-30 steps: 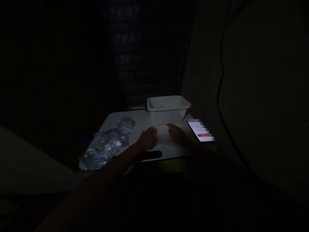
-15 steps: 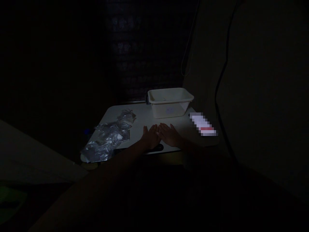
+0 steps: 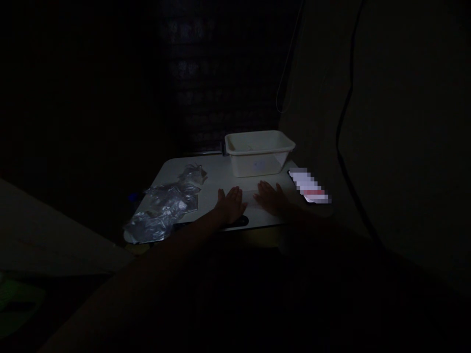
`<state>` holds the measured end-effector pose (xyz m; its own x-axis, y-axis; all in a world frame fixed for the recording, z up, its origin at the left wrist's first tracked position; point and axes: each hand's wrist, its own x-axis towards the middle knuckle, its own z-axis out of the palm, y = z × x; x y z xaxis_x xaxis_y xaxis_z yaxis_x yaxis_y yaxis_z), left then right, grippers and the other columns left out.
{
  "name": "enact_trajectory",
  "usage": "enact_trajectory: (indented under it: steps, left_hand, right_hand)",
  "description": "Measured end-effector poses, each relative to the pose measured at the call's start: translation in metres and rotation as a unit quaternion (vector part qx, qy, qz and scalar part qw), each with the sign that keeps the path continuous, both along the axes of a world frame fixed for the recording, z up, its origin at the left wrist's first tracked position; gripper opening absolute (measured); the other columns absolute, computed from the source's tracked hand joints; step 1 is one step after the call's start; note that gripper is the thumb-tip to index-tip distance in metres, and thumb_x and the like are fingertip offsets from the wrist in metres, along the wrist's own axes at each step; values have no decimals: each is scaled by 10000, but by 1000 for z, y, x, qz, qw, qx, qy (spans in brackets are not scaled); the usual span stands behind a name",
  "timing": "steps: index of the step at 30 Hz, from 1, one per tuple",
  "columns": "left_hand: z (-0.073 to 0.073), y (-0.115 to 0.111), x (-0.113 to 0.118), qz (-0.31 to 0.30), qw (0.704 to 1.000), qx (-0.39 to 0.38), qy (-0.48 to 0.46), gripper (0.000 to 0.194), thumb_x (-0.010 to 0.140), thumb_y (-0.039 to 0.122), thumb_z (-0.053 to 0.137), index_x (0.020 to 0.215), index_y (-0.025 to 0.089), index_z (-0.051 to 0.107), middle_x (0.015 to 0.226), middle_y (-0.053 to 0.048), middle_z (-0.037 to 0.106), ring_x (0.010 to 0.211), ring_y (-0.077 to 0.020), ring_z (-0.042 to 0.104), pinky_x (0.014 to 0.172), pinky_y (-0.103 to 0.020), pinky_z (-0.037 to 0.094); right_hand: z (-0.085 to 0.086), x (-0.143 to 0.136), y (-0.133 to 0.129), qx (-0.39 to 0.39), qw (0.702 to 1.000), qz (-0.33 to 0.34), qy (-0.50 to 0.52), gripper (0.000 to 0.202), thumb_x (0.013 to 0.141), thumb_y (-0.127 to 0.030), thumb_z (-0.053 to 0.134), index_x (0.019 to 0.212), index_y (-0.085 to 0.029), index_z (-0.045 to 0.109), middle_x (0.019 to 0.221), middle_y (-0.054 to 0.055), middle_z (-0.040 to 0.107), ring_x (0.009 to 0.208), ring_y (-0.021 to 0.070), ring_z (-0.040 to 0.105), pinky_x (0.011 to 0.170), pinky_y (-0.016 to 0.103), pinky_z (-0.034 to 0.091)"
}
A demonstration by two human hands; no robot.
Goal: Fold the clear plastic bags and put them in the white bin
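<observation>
My left hand point(image 3: 230, 206) lies flat on the white table point(image 3: 215, 179) near its front edge, fingers stretched out. To its right, my right hand point(image 3: 271, 197) is also flat with its fingers spread, a gap between the two. A faint clear sheet, seemingly plastic film point(image 3: 250, 198), shows on the tabletop between them; its outline is hard to make out in the dim light. Crumpled clear plastic bags point(image 3: 171, 206) are heaped on the left side of the table. Another small plastic piece point(image 3: 193, 173) lies just behind that heap.
Behind my hands stands a white plastic tub point(image 3: 257, 164). A phone with a lit, blurred screen point(image 3: 309, 186) lies at the table's right edge. A dark cable point(image 3: 344, 122) hangs along the right wall. A black-rimmed slot point(image 3: 241, 221) sits at the front edge.
My right hand has slid to the right, away from my left hand, which stays almost in place. The two were touching before and are now apart.
</observation>
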<state>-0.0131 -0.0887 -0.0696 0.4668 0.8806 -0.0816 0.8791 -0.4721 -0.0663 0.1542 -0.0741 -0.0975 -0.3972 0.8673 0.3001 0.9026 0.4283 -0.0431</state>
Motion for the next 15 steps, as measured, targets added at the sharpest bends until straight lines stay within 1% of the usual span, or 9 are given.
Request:
enact_trajectory:
  steps: [2,5,9,12,15]
  left_hand:
    - [0,0,0,3,1000,-3,0,537,809,369,118,1242,63,202,1312,-146,150,1202,-242,112,896,-541,84]
    - [0,0,0,4,1000,-3,1,536,810,364,120,1242,57,196,1312,-150,150,1201,-247,112,895,-540,92]
    - [-1,-1,0,1,1000,1,-1,530,810,358,120,1242,60,199,1311,-151,155,1201,-255,107,887,-543,108]
    - [-1,0,-1,-6,1000,2,-6,533,809,356,121,1241,53,195,1309,-158,155,1199,-260,110,879,-547,116]
    - [1,1,-4,-19,1000,2,-8,529,806,359,143,1236,59,214,1304,-161,178,1195,-264,126,885,-534,111]
  right_hand:
    - [1,4,-2,0,1000,2,7,453,803,-358,235,1135,-88,386,1233,187,333,1156,259,255,893,534,140]
    - [6,11,-8,-7,1000,7,9,394,808,-314,244,1100,-118,422,1226,170,352,1162,261,242,895,538,128]
    - [12,18,-11,-37,999,-17,-2,351,806,-282,262,1059,-135,456,1221,168,361,1156,272,246,879,557,126]
    - [12,24,-5,-44,999,-6,-5,293,785,-255,326,1023,-183,481,1214,128,382,1147,275,258,881,555,111]
    - [13,28,8,-56,998,-3,-6,269,762,-246,366,993,-201,496,1180,98,427,1107,260,316,875,518,177]
